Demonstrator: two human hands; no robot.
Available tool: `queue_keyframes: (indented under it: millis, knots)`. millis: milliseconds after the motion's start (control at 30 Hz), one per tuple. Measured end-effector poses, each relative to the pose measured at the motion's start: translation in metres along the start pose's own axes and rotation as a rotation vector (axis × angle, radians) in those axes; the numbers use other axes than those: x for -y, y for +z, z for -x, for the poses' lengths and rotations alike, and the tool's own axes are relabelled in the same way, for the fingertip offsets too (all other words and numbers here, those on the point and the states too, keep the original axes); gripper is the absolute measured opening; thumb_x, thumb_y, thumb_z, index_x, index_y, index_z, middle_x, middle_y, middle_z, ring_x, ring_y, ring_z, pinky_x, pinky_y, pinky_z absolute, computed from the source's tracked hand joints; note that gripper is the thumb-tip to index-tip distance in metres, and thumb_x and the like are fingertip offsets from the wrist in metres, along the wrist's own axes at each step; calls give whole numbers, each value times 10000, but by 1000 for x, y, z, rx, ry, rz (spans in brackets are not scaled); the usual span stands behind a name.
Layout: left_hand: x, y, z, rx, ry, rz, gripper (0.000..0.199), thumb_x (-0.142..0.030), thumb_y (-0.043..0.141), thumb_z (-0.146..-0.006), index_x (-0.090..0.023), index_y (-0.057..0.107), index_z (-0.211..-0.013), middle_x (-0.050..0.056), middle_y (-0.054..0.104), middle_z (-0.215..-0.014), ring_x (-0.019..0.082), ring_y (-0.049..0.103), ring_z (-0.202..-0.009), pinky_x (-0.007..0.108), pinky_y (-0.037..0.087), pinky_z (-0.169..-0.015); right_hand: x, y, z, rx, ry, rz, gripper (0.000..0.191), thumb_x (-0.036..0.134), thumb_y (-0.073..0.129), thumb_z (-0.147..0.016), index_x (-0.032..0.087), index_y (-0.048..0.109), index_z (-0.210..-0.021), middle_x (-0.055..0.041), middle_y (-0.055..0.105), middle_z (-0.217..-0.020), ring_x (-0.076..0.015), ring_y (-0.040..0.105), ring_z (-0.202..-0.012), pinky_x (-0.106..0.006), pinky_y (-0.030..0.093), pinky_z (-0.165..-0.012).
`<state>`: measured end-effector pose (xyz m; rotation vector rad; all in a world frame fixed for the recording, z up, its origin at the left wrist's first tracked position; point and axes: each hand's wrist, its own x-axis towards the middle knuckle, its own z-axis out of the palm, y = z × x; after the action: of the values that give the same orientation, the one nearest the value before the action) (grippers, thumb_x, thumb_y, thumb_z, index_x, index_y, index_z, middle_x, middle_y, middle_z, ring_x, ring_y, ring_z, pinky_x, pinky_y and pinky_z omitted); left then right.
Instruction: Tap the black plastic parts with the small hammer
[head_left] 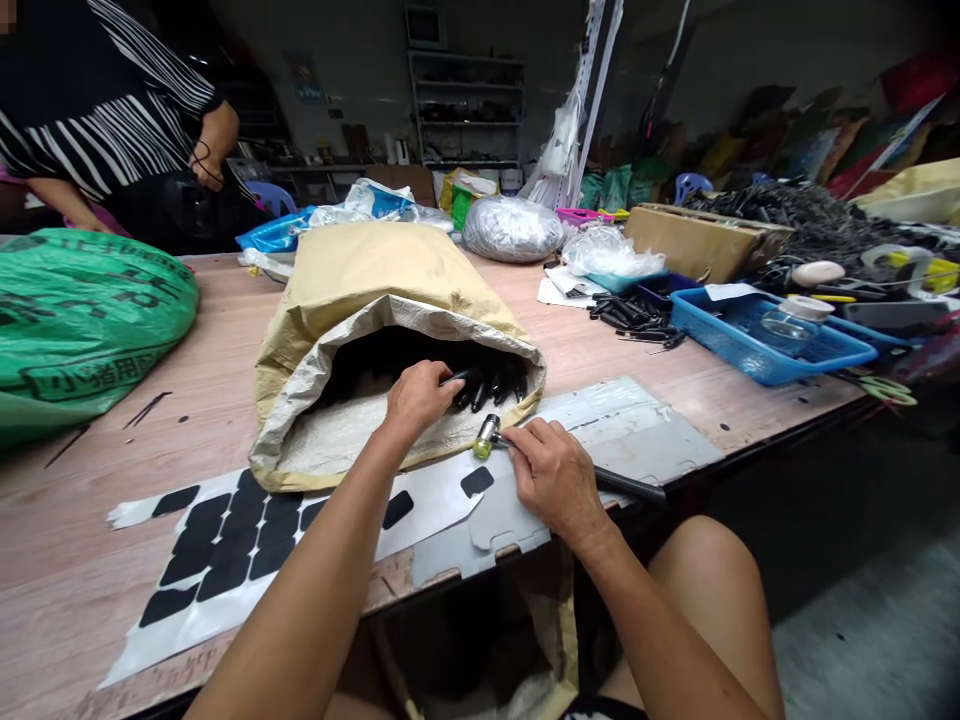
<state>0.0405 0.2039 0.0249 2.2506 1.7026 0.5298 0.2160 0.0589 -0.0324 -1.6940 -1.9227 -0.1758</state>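
Observation:
A large tan woven sack (401, 262) lies on the table with its mouth towards me. Inside its opening are many slim black pieces with tapered ends (491, 385). My left hand (421, 402) reaches into the mouth, its fingers closed on one of these pieces; most of that piece is hidden. In front of the sack, my right hand (553, 472) grips a small mallet (486, 437) with a silvery head and yellow-green face. The black handle runs out to the right beneath the hand. Under it lies a scuffed grey board (630, 425).
White backing sheets with black rounded stickers (229, 530) lie at the front left. A green bag (90, 330) stands beyond. Loose black pieces (637, 318), a blue basket (772, 340) and a carton (694, 240) are on the right. Another person (135, 110) stands across the table.

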Motion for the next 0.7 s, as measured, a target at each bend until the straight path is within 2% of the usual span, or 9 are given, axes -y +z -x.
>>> queue_keyframes:
  millis: [100,167,267,333,433,567,700]
  knots:
    - [19,-23,39,17,71,86,282,-474,630,-869,-234,765,-930,29,750,-891,217,650,-813,296,421,-686,0,-1,0,-6,-6,-3,239,195,545,-948,246,680,-1138,-53,638,-962,-224,530,-939,-332,395,-836]
    - [34,-32,71,31,117,156,301,-494,625,-872,-237,763,-946,24,744,-909,216,636,-822,304,427,-709,0,0,0,-8,-8,-2,244,195,542,-950,243,681,-1145,-53,639,-962,-223,532,-936,-333,398,-839]
    - [53,-29,113,63,151,199,264,-456,621,-887,-250,767,-967,31,717,-896,233,618,-882,332,438,-774,-1,1,1,-15,-21,8,253,196,541,-949,240,679,-1156,-56,642,-965,-226,531,-936,-335,403,-833]
    - [61,-21,132,67,167,207,238,-425,615,-905,-258,766,-983,37,689,-900,239,605,-914,349,441,-810,-2,3,1,-25,-34,15,256,196,542,-945,238,678,-1158,-57,643,-966,-227,531,-933,-336,405,-825]
    - [66,-10,144,34,172,219,224,-403,610,-930,-255,749,-1026,47,662,-956,244,584,-967,367,442,-859,-4,4,1,-32,-44,21,259,193,539,-944,235,676,-1159,-55,645,-967,-225,533,-930,-336,407,-825]
    - [64,-4,144,19,183,232,230,-390,656,-912,-247,711,-1084,40,647,-945,244,564,-950,368,440,-844,-3,4,1,-28,-45,26,264,191,532,-948,235,680,-1163,-51,643,-959,-225,536,-924,-337,411,-834]
    - [61,-2,140,11,182,272,181,-362,696,-876,-237,703,-1006,30,666,-922,243,563,-920,372,428,-831,-3,4,2,-37,-51,13,270,193,536,-946,237,680,-1170,-52,648,-957,-223,545,-927,-333,422,-832]
